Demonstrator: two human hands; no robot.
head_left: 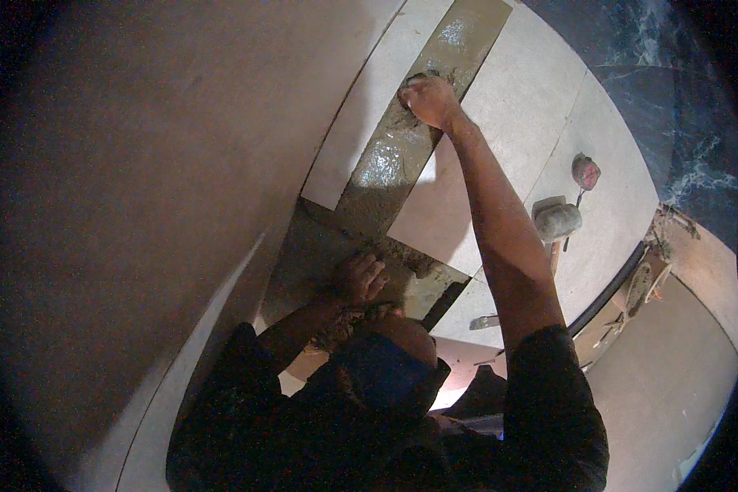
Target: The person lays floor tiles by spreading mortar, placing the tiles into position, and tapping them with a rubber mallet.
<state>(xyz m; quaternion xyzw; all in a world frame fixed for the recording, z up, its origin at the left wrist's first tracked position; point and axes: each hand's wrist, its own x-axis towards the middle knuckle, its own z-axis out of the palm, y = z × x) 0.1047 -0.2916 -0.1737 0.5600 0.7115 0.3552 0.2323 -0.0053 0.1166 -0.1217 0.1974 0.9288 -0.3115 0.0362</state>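
Note:
A long strip of wet grey-brown cement (383, 168) runs between pale floor tiles, glossy in patches. My right hand (431, 100) reaches far along it, fingers closed low over the wet surface. Something dark shows at its fingertips, too smeared to name. Nearer to me, my left hand (361, 277) rests by the rough near end of the strip. Its fingers are spread a little and nothing shows in them. Crumbly mortar (414, 258) lies just right of that hand, along the tile edge.
On the pale tiles (517, 90) at right lie a grey-headed mallet (558, 221), a reddish round-ended tool (586, 172) and a small scraper (484, 322). Dark veined marble (656, 74) covers the far right. A broad brown surface (164, 164) fills the left. Debris (644, 283) lies by the right edge.

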